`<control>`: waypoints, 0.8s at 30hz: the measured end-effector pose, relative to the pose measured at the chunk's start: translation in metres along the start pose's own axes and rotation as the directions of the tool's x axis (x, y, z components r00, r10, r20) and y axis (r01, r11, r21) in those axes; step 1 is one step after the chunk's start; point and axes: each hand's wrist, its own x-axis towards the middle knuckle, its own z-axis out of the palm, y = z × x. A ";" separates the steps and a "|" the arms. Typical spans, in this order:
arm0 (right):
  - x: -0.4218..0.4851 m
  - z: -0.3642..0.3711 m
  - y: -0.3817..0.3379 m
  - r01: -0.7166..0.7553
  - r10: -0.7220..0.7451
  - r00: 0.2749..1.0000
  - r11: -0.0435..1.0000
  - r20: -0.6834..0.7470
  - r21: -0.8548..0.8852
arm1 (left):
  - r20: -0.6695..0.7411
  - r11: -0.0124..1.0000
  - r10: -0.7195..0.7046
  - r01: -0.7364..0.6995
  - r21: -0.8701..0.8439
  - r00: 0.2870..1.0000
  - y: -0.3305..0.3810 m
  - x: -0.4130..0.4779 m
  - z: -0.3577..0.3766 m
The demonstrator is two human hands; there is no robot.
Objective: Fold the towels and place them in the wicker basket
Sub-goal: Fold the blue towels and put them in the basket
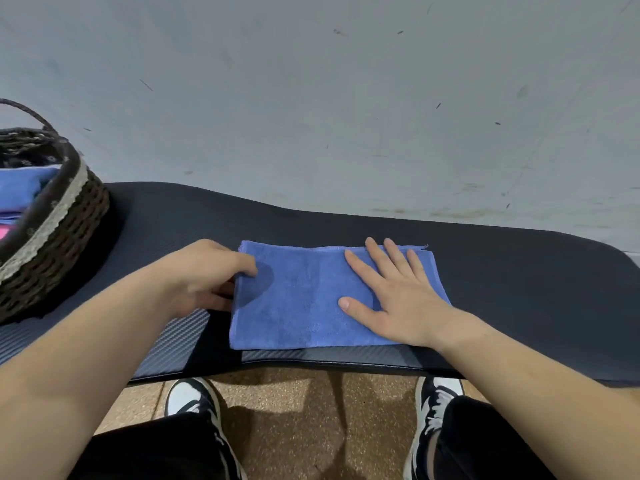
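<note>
Grey wall is backing a black table. The right hand is pressing flat, fingers straight, on the blue towel lying there, the left hand pinching the towel's left edge. The wicker basket is sitting well left of it.

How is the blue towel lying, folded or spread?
Folded: the blue towel shows a second layer along its far edge; the right hand presses it flat.
</note>
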 end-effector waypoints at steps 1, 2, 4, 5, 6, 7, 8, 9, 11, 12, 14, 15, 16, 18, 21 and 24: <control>0.000 0.002 0.000 -0.006 0.006 1.000 1.000 0.018 -0.013 | 0.012 1.000 -0.013 0.013 -0.009 1.000 -0.001 -0.002 -0.001; 0.001 0.002 -0.001 -0.013 0.013 1.000 1.000 0.022 -0.019 | 0.018 1.000 -0.009 0.009 -0.008 1.000 -0.003 -0.002 -0.001; 0.000 0.001 -0.003 -0.016 0.016 1.000 1.000 0.010 -0.008 | 0.018 1.000 0.028 -0.028 0.003 0.999 -0.006 -0.003 0.000; 0.000 0.000 -0.005 -0.012 0.012 1.000 1.000 -0.004 0.015 | 0.010 0.999 0.051 -0.051 0.015 0.999 -0.006 -0.005 0.000; 0.000 -0.001 -0.006 -0.006 0.007 1.000 0.999 -0.022 0.047 | -0.013 0.997 0.076 -0.076 0.033 0.997 -0.004 -0.008 0.000; -0.001 -0.002 -0.008 0.009 -0.004 0.997 0.997 -0.073 0.071 | -0.049 0.994 0.106 -0.103 0.042 0.993 -0.001 -0.011 0.000; -0.002 -0.004 -0.009 0.038 -0.024 0.987 0.996 -0.160 0.083 | -0.084 0.990 0.137 -0.134 0.039 0.987 0.003 -0.014 0.000; -0.003 -0.007 -0.010 0.063 -0.042 0.963 0.996 -0.266 0.071 | -0.107 0.986 0.165 -0.164 0.023 0.980 0.007 -0.018 0.000; -0.005 -0.020 -0.010 -0.010 0.049 0.920 0.995 -0.390 0.102 | -0.128 0.976 0.210 -0.215 -0.027 0.969 0.018 -0.026 0.005; -0.006 -0.027 -0.007 -0.082 0.152 0.917 0.977 -0.369 0.198 | -0.127 0.970 0.232 -0.239 -0.043 0.964 0.024 -0.030 0.011; -0.007 -0.039 0.002 -0.194 0.336 0.922 0.833 -0.194 0.519 | -0.110 0.958 0.270 -0.278 -0.070 0.957 0.038 -0.035 0.033; -0.008 -0.043 0.008 -0.237 0.390 0.916 0.706 -0.088 0.667 | -0.091 0.953 0.282 -0.289 -0.085 0.955 0.045 -0.036 0.049; -0.009 -0.047 0.013 -0.286 0.419 0.908 0.590 0.017 0.755 | -0.066 0.951 0.287 -0.293 -0.101 0.956 0.052 -0.036 0.066; -0.012 -0.050 0.021 -0.345 0.422 0.894 0.434 0.151 0.832 | -0.005 0.951 0.291 -0.289 -0.110 0.957 0.064 -0.033 0.103; -0.012 -0.050 0.035 -0.353 0.396 0.889 0.280 0.228 0.893 | 0.089 0.951 0.305 -0.298 -0.085 0.948 0.073 -0.021 0.147; -0.013 -0.047 0.043 -0.373 0.401 0.873 0.187 0.276 0.909 | 0.133 0.956 0.293 -0.288 -0.054 0.947 0.078 -0.012 0.172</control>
